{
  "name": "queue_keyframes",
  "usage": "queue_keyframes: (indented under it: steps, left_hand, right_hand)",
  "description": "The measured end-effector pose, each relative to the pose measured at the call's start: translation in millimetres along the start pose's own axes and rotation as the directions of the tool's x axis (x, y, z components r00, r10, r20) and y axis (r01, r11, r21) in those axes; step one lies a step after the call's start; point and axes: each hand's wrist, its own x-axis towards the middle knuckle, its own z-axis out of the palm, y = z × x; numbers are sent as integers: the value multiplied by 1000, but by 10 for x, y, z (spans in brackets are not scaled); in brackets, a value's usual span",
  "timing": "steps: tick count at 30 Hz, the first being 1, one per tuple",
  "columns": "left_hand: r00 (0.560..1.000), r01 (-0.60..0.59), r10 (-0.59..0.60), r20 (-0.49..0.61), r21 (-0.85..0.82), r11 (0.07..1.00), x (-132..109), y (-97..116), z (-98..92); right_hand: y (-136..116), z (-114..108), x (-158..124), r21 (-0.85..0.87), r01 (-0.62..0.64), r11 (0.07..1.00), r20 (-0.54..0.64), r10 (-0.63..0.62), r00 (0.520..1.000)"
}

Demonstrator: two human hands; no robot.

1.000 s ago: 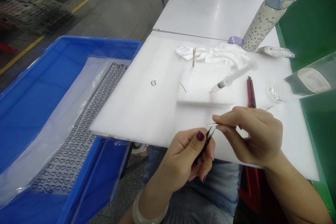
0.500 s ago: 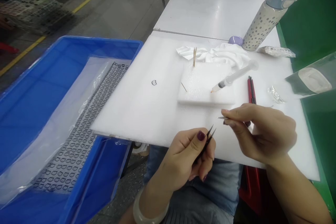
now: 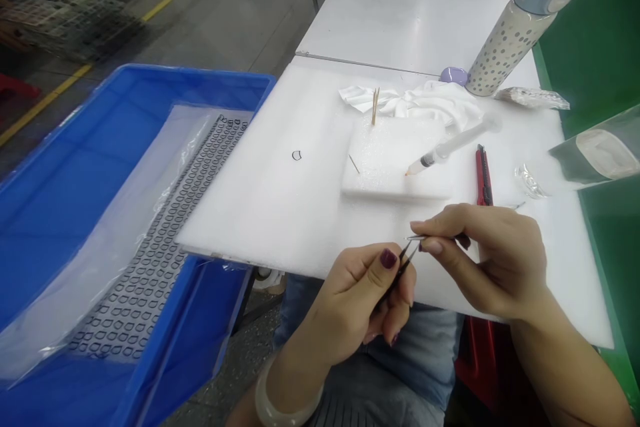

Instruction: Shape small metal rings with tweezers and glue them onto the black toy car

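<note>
Low in the middle of the frame, the left hand [image 3: 357, 300] pinches black tweezers [image 3: 400, 273] between thumb and fingers, and the right hand [image 3: 483, 260] holds slim silver tweezers [image 3: 414, 237] the same way, its fingertips closed around the shank. The two hands are apart, though the tweezer tips come close together just above the near edge of a white foam board [image 3: 250, 207]. Whether anything tiny sits between the tips is too small to tell. Both tools look light, stiff and fine-pointed, so they should handle best when gripped around the middle of their arms, with the points kept off the foam. Left of centre on the board lies a single small black D-shaped ring [image 3: 297, 155], thin and probably flimsy. It would likely need taking by its rim with just the tips, since it looks easy to bend or flick away. Many more such rings sit in rows on a clear plastic sheet [image 3: 95, 260] in a blue crate [image 3: 200, 80] at left. Above the hands, a foam block [image 3: 380, 160] carries a syringe [image 3: 440, 155] and upright toothpicks [image 3: 375, 107], with a red utility knife [image 3: 483, 177] to its right and a crumpled white cloth [image 3: 425, 100] behind it.
</note>
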Motion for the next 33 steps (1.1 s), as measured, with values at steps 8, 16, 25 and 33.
queue_keyframes:
  steps: [8,16,25,33]
  left_hand:
    - [1000,-17,17,10,-8,1000,-17,-12,-2]
    - [992,-48,62,-114,116,992,-41,-8,21]
    - [802,-180,496,-334,656,733,-60,55,173]
    - [736,-202,614,-283,775,599,-69,63,187]
  right_hand:
    - [-14,23,7,-91,62,994,-68,-68,995]
    - [36,27,-60,-89,-4,996,-230,-17,973]
    - [-9,2,-78,17,-115,993,-150,116,982]
    - [6,-14,-47,88,-142,986,-45,146,988]
